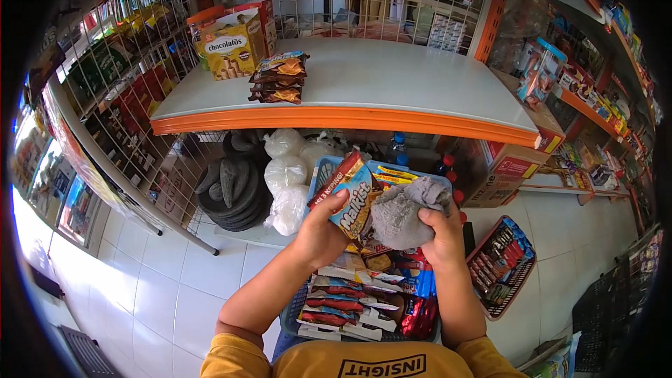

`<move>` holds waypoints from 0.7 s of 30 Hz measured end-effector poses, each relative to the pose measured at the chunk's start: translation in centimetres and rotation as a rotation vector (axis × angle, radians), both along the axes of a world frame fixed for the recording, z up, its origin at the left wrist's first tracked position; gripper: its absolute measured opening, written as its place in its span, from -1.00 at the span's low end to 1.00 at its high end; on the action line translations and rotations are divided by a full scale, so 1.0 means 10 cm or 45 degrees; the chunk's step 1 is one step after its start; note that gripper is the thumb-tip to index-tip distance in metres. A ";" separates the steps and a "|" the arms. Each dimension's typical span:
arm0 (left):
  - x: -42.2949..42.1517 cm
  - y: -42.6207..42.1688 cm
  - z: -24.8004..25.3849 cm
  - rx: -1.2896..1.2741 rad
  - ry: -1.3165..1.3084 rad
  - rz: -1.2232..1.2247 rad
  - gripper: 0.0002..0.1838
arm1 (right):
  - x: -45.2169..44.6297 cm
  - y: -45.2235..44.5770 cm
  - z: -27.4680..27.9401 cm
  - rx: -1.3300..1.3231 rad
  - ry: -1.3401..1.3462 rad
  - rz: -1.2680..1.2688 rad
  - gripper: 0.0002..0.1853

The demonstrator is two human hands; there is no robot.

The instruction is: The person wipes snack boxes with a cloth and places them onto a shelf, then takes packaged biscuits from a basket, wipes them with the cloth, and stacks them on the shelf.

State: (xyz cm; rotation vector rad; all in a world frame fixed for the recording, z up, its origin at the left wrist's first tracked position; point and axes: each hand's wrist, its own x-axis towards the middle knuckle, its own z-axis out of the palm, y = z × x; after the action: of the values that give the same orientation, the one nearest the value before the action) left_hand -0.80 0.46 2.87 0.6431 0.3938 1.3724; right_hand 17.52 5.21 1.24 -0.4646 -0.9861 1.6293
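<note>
My left hand (323, 234) is closed on a Malkist snack pack (352, 199), held upright and tilted with its blue and brown front showing. Bunched in my right hand (441, 231) is a grey cloth (408, 214), which touches or lies very close to the pack's right side. Below both hands, a blue basket (292, 313) holds rows of wrapped snacks (343, 308). On the white shelf (392, 84) above stand a small stack of Malkist packs (278, 78) and, left of it, a yellow Chocolatos box (231, 47).
Under the shelf are dark stone mortars (234, 192), white plastic bags (285, 175) and a cardboard box (493, 171). A basket of snacks (500, 266) sits on the floor at right. An orange beam (336, 120) edges the shelf.
</note>
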 end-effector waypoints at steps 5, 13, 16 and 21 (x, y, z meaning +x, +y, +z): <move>0.00 0.00 0.00 -0.027 -0.034 -0.032 -0.41 | -0.02 -0.02 0.04 0.136 0.128 -0.342 -0.52; 0.04 -0.02 -0.02 -0.090 -0.065 -0.287 -0.40 | -0.02 -0.08 0.00 0.496 -0.250 -0.818 -0.42; 0.05 -0.02 -0.03 -0.142 -0.028 -0.366 -0.37 | -0.07 -0.14 0.00 0.575 -0.311 -0.790 -0.40; 0.03 -0.03 -0.08 -0.227 0.002 -0.424 -0.39 | -0.10 -0.18 0.05 0.662 -0.359 -0.655 -0.43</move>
State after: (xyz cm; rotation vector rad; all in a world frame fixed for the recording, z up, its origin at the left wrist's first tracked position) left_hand -0.48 0.20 2.10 0.5352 0.3862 1.0081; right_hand 16.51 3.37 1.74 -0.5399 -1.3205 0.8209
